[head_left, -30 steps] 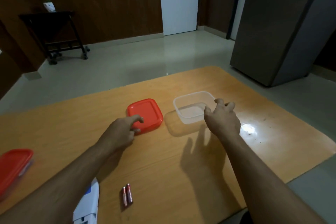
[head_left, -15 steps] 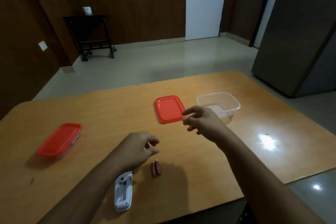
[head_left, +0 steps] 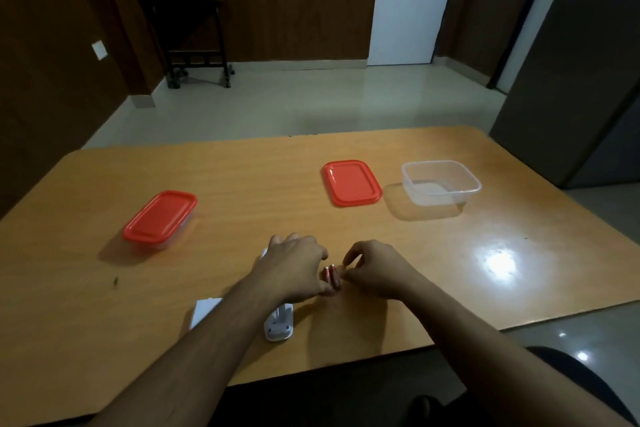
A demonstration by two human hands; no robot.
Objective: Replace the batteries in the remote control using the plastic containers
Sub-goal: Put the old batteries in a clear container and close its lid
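Observation:
Two red batteries lie side by side on the wooden table, between my hands. My right hand has its fingers curled, and its fingertips pinch the batteries' right end. My left hand lies with relaxed fingers over the white remote control, its thumb touching the batteries' near end. The remote is mostly hidden under that hand. An open clear plastic container stands at the back right, with its red lid flat beside it.
A second clear container closed by a red lid sits at the left. A flat white piece lies partly under my left forearm. The table's near edge runs just below the remote. A grey cabinet stands at the right.
Both hands have drawn back from the lid and the open container to the batteries near the table's front. My right hand now pinches them. The view has swung left and down.

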